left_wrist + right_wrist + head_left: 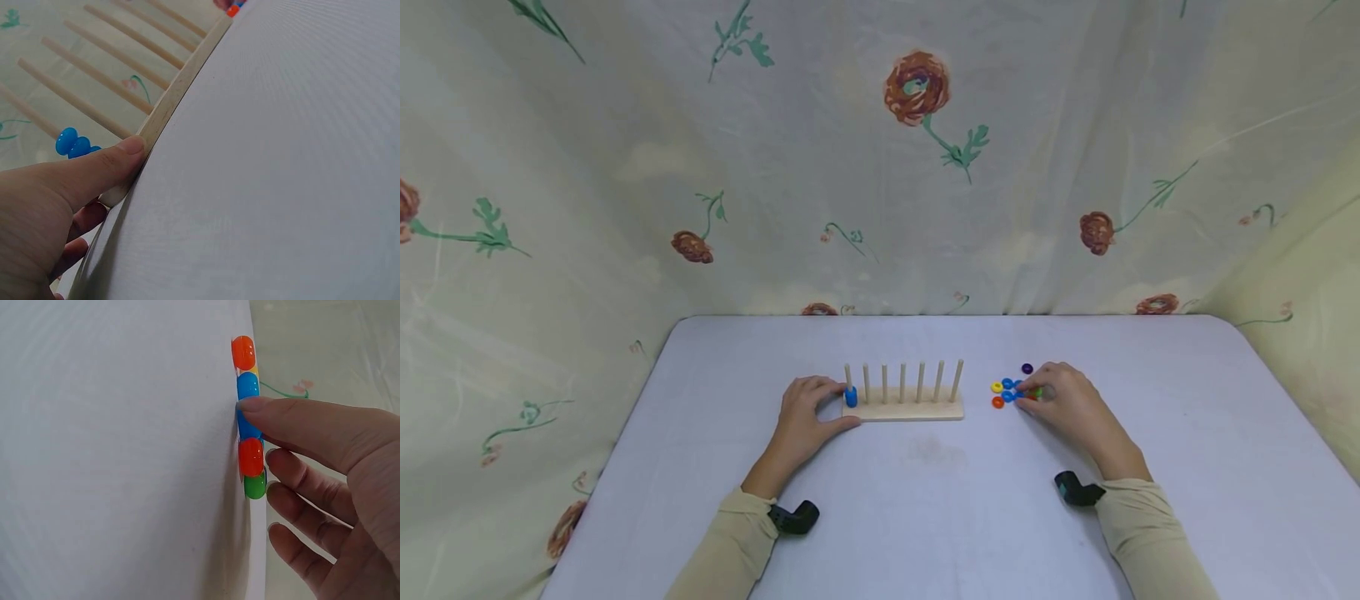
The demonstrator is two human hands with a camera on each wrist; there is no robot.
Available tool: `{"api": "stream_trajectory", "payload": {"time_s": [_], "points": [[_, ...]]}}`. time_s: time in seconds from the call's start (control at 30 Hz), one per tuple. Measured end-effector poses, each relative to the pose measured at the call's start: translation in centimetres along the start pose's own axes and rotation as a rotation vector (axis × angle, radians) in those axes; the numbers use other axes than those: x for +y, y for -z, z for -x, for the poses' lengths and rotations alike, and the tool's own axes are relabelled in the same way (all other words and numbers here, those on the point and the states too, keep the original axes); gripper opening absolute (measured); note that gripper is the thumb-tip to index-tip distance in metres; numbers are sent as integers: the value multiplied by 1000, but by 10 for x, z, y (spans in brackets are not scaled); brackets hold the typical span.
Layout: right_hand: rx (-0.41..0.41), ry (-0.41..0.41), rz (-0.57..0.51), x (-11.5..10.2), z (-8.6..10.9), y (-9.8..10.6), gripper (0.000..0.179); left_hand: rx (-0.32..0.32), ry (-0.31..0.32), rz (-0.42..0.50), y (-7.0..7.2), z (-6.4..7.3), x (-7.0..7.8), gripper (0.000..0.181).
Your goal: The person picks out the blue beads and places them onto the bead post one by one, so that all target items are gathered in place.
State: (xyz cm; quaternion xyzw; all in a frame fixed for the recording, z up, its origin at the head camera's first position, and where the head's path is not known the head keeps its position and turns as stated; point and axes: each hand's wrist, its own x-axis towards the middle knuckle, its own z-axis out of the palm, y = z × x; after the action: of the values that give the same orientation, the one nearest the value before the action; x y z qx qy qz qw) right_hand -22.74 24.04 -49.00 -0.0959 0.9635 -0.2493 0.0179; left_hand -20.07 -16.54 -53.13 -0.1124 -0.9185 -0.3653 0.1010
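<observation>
Behind the left fingers, a pale sleeve (722, 542) covers the forearm, with a black device (796, 518) at the wrist. The left hand (803, 417) grips the left end of a wooden board (917, 412), its thumb against the near edge and its forefinger round at the far corner. Just beside that forefinger, blue beads (851, 397) sit stacked on the leftmost peg (847, 372); six more pegs (902, 383) stand to the right of these fingers.

Well apart from the left fingers, just left of the right fingertips, a yellow bead (996, 387), an orange bead (997, 402) and two loose blue beads (1007, 397) lie on the pale table (910, 500). Beyond the right fingertips lies a dark purple bead (1027, 368).

The right hand (1067, 404) has its thumb on a blue bead (249, 422); whether the forefinger pinches it too, I cannot tell. Near the other fingers, which are loosely bent, lie a red bead (251, 457) and a green bead (255, 486). Behind them comes the right sleeve (1150, 525).
</observation>
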Motion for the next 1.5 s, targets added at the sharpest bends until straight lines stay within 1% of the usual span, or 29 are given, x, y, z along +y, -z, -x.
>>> {"api": "stream_trajectory", "payload": {"time_s": [0.27,0.4,0.57,0.63,0.8,1.07,1.33,1.5], "points": [[-11,-8,1,-1,0,0,19,-2,4,2,1,0,2,53],[-1,5,-7,-3,1,2,19,1,1,-2,1,0,2,53],[25,-4,-27,-6,2,6,22,-1,2,-2,1,0,2,53],[37,0,-25,-7,3,7,24,2,-4,-7,1,1,1,53],[61,41,-11,-9,4,9,25,6,-16,-14,0,1,-1,54],[60,54,-4,-12,4,10,26,14,-25,-4,1,1,-1,53],[115,127,-24,-14,7,13,24,3,-25,3,0,0,1,53],[165,202,-67,-17,4,16,24,6,-18,2,1,0,2,52]]}}
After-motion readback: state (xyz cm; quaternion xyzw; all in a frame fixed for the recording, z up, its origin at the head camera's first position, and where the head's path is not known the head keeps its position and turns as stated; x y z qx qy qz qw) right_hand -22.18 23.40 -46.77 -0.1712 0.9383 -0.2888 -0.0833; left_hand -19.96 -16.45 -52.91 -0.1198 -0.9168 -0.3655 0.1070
